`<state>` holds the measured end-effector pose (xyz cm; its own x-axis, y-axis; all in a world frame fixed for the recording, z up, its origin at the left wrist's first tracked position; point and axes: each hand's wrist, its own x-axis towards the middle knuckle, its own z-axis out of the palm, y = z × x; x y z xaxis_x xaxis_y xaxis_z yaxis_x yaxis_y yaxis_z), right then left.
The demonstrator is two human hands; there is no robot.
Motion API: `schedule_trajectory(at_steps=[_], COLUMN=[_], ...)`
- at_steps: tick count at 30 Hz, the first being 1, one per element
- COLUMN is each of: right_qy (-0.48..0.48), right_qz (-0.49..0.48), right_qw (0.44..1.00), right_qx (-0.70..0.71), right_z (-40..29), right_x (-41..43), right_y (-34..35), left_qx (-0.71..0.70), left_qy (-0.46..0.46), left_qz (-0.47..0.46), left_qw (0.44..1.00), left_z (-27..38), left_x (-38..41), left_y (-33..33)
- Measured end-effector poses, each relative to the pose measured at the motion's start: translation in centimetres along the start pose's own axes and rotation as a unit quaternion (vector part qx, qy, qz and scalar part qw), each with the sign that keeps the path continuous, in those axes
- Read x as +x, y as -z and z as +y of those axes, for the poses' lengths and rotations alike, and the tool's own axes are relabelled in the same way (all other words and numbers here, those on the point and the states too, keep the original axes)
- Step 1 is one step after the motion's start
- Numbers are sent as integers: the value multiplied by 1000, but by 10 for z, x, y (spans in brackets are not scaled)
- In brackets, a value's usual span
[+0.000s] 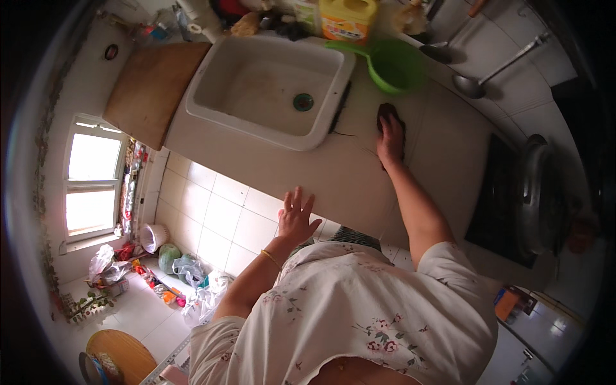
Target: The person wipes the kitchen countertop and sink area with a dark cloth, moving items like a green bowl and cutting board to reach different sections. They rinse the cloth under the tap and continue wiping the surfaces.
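My right hand (391, 139) presses a dark cloth (388, 113) against the pale countertop (346, 185), to the right of the sink. Part of the cloth is hidden under the palm and fingers. With its fingers spread, my left hand (296, 219) is at the counter's front edge and holds nothing; whether the fingertips rest on the counter is hard to tell. A white rectangular sink (262, 126) with a green drain strainer (303, 102) is set into the counter. Beyond my right hand sits a green plastic water ladle (394, 70).
A wooden board (156, 86) lies left of the sink. Behind it stands a yellow jug (347, 21). Metal ladles (469, 86) hang on the tiled wall. At right, a lidded metal pan (536, 197) sits on a black cooktop (491, 202). Plastic bags (207, 296) and melons (169, 257) lie on the floor.
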<state>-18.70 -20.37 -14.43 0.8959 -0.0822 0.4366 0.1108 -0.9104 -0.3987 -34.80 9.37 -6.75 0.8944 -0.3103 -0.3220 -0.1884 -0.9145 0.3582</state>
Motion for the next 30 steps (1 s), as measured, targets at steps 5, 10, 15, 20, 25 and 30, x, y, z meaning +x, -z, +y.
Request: schedule_trajectory(at_steps=[5,10,15,20,25,30], right_qy=[-1,35,24,88,132,167], right_qz=[-32,-76,-77,-76,-99,-108], right_qw=[999,996,996,991,973,959], right_qx=[37,36,21,72,161,201], right_z=[-63,-170,-257,-329,-406,-475], right_x=[-61,-127,-110,-66,-26,25], right_y=[11,14,-33,-90,-164,-228], left_qx=[-193,-194,-188,-253,-238,-212], left_qy=[-34,51,94,130,117,177], left_qz=[46,70,24,16,16,44], left_qw=[979,977,977,959,964,960], left_z=[-98,-210,-281,-303,-322,-357], left_x=[-31,-85,-112,-87,-59,-65], left_y=[22,21,27,41,89,135])
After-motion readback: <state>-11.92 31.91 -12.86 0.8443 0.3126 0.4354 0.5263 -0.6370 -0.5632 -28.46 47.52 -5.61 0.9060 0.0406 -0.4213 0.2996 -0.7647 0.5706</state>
